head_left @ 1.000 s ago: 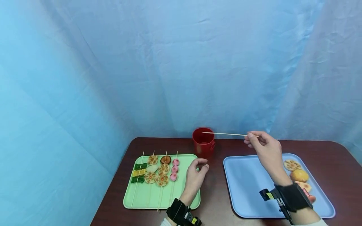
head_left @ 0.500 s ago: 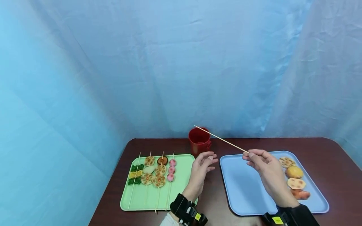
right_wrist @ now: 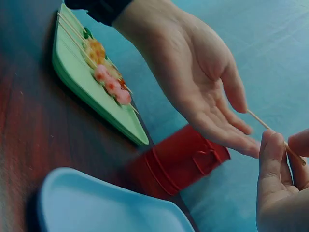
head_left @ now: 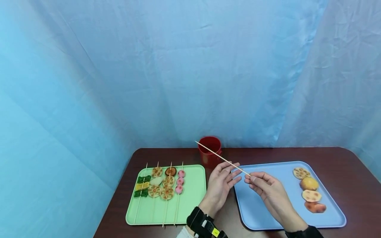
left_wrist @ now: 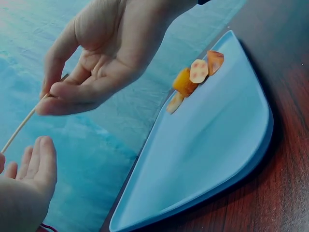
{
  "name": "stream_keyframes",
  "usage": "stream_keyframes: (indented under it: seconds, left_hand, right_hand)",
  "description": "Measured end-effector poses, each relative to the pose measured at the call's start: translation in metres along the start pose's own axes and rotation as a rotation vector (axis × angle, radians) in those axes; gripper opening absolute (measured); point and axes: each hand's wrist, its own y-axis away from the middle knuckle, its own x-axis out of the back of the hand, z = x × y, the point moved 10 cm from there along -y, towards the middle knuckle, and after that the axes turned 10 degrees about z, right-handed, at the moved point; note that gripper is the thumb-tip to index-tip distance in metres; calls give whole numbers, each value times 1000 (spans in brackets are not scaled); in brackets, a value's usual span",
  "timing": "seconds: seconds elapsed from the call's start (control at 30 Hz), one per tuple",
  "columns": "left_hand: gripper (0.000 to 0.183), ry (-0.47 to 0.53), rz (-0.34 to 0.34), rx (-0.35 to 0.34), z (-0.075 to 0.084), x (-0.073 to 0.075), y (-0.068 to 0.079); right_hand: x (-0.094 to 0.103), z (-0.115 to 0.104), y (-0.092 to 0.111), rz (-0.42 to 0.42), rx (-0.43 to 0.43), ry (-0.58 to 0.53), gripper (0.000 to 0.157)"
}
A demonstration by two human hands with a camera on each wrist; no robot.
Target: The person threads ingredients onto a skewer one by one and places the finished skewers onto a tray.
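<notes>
A thin wooden skewer [head_left: 215, 154] slants above the table, and my right hand [head_left: 269, 195] pinches it near its lower end between thumb and fingertips. My left hand [head_left: 218, 186] is beside it, palm turned up and fingers extended, with the skewer passing over the fingers. In the right wrist view the left thumb lies close to the stick; whether it touches I cannot tell. A blue tray [head_left: 259, 201] lies below the right hand. In a column along its right side are a lotus root slice [head_left: 301, 173], a yellow rounded piece [head_left: 309, 183], a pale spotted slice [head_left: 311, 195] and a reddish-brown piece [head_left: 315, 207].
On the left stands a green tray [head_left: 191, 208] bearing several loaded skewers, among them pink balls [head_left: 180, 181], lotus slices and a green-and-yellow one [head_left: 142, 186]. A red cup [head_left: 209, 160] stands behind, between the trays. Blue cloth [head_left: 190, 72] hangs behind the brown table [head_left: 333, 158].
My right hand has brought the skewer down and leftward from beside the red cup, tilting it. The left hand has moved right, off the green tray, and its fingers have spread under the skewer.
</notes>
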Motion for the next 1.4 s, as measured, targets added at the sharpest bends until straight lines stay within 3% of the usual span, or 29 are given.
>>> stream_keyframes:
  seconds: [0.27, 0.5, 0.6, 0.73, 1.17, 1.37, 1.4]
  left_hand:
    - [19, 11, 27, -52, 2, 4, 1]
    - [20, -23, 59, -88, 3, 12, 3]
    - [18, -43, 93, -108, 4, 18, 5]
    - [17, -61, 131, -138, 7, 24, 5]
    - [25, -254, 79, -223, 17, 34, 8]
    - [22, -367, 89, -243, 21, 43, 11]
    - [22, -389, 92, -247, 22, 44, 12]
  right_hand:
    - [-10, 10, 1, 0, -14, 1, 19]
    - [-14, 17, -2, 30, -44, 32, 29]
    - [-15, 19, -2, 27, -54, 67, 32]
    - [-11, 16, -2, 20, -2, 159, 36]
    - [56, -20, -7, 81, 162, 681, 58]
    - [89, -44, -7, 113, 330, 817, 50]
    - [96, -45, -8, 123, 327, 835, 50]
